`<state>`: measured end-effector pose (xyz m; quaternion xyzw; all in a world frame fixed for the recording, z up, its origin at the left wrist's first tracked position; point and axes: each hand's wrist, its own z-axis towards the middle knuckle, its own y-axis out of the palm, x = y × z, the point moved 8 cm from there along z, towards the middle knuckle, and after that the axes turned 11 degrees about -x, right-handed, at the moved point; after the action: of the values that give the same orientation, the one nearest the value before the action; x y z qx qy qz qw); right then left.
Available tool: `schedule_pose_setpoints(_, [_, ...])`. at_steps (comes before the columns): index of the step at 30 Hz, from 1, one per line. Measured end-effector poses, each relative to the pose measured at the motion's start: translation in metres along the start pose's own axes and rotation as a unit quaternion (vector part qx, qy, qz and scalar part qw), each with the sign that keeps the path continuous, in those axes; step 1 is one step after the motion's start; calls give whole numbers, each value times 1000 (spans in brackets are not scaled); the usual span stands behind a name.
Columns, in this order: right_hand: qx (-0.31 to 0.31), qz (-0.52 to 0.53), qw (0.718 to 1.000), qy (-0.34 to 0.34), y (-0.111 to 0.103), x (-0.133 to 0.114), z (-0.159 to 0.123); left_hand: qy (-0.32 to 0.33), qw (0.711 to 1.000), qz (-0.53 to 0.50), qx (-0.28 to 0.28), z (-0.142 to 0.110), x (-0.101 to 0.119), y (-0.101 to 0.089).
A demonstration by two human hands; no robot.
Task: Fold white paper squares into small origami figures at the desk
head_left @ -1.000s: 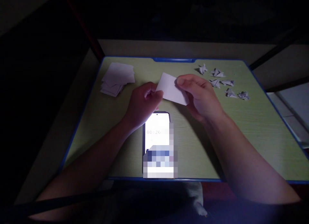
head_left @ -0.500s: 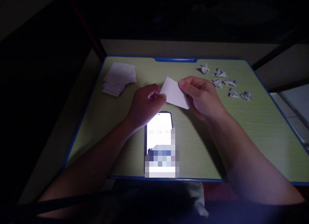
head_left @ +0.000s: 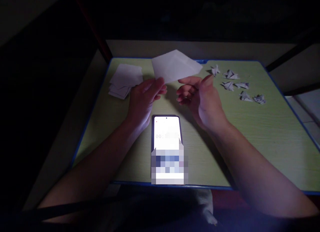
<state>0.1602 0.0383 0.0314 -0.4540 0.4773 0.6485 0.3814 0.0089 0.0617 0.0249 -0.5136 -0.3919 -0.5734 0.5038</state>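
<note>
A white sheet of paper (head_left: 176, 67), marked with faint creases, is held up above the table. My left hand (head_left: 147, 97) pinches its lower left corner between thumb and fingers. Just below the sheet's right side, my right hand (head_left: 202, 97) has its thumb raised apart from curled fingers, with nothing in its grasp. Between my forearms lies a lit phone (head_left: 167, 132) showing a timer, its lower part blurred out. On the left is a stack of white paper sheets (head_left: 126, 75). Several small folded paper figures (head_left: 230, 74) sit at the back right.
The table (head_left: 260, 142) has a pale green wood-grain top with a blue rim. A dark upright bar (head_left: 93, 28) rises at its back left corner. White flat objects (head_left: 308, 105) lie beyond the right edge. The surroundings are dark.
The smaller folded shape has opened out into a larger sheet, raised higher and farther away. My right hand has let go of the paper; my left keeps hold of it.
</note>
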Motion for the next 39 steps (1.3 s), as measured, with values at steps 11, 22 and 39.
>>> schedule_pose_setpoints(11, [2,-124,992,-9,5,0,-3,37,997,24,-63,-8,14,17])
schedule_pose_setpoints(22, [23,-117,993,-26,2,-4,-4,20,996,-3,-88,-8,13,27])
schedule_pose_setpoints(39, [37,-150,988,-31,-5,-1,-2,6,995,-49,-92,-9,10,25])
